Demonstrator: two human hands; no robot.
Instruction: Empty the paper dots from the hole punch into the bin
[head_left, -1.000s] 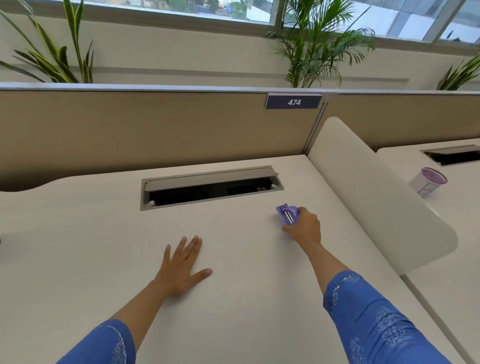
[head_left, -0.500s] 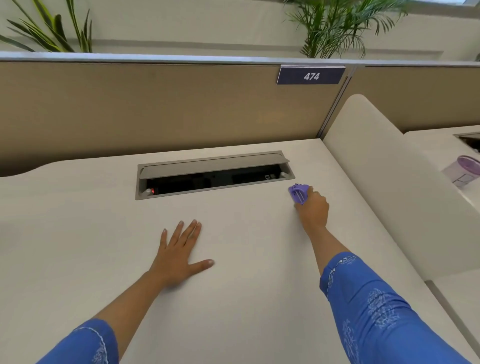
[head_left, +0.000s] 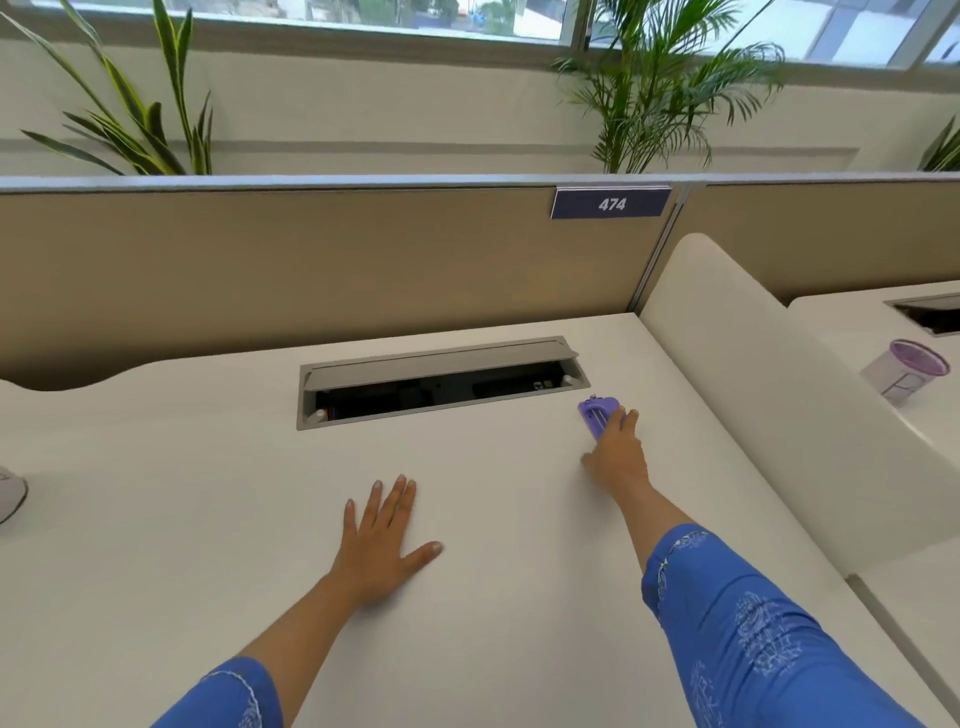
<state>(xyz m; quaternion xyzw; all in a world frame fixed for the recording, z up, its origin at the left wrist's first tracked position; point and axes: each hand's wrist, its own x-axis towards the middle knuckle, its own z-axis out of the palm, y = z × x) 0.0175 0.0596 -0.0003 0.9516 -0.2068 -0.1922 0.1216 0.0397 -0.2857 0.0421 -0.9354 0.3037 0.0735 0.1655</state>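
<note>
- While our left hand (head_left: 383, 540) lies flat and open on the desk (head_left: 156, 519), our right hand (head_left: 615, 457) closes around the near end of the purple hole punch (head_left: 596, 411).
- Punch sits just beside the cable tray (head_left: 441, 379), at its right end; long axis runs away from us, roughly in line with the right forearm.
- Right hand has it; left is well apart.
- No bin in view; we judge the carry comes next.

The near half of the purple hole punch (head_left: 597, 414) is covered by the right hand (head_left: 617, 457); a pale object (head_left: 9, 493) is cut off at the left edge.
</note>
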